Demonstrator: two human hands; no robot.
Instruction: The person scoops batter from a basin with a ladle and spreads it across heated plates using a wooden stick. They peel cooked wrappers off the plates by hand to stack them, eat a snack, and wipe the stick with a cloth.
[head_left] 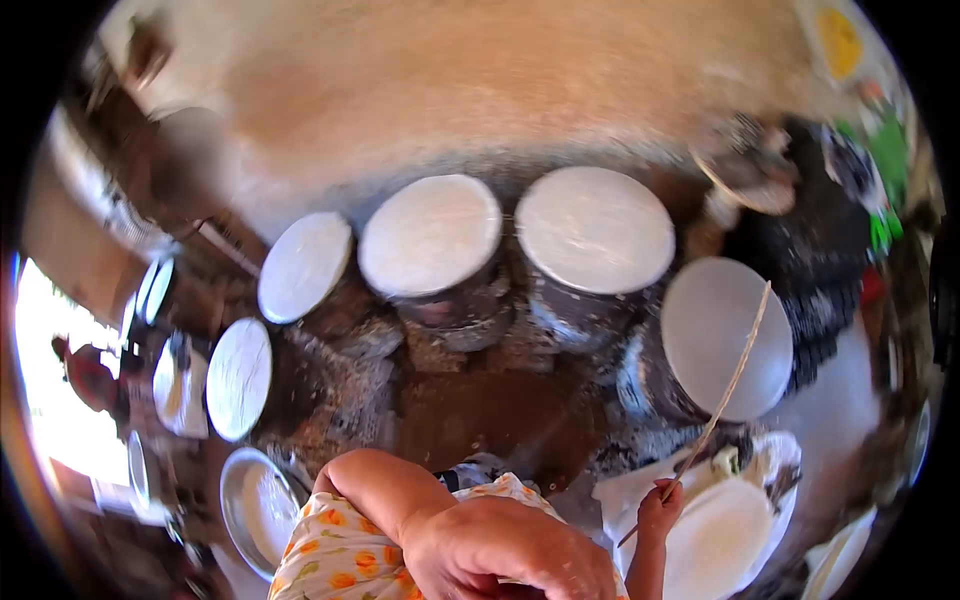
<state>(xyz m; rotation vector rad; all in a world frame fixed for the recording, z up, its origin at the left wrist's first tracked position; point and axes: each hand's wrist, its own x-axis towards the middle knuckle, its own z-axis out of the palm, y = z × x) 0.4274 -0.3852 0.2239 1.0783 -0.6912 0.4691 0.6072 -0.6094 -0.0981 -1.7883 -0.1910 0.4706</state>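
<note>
My right hand [658,508], at the lower right, is closed around a long thin stick [727,398]. The stick slants up to the right, and its upper part crosses in front of a round whitish disc [715,320] on a dark drum-like stand. Below that hand lies a round white sheet [725,535] on a pale cloth. My left hand [510,545] is raised close to the camera at the bottom centre, its arm bent in front of the flowered clothing. Its fingers are mostly out of sight below the frame edge.
Several white round tops stand in an arc, including one at the back right [595,230] and one at the back centre [430,235]. At left is a metal basin [240,510] with whitish contents. A person [92,375] is at the far left by a bright opening.
</note>
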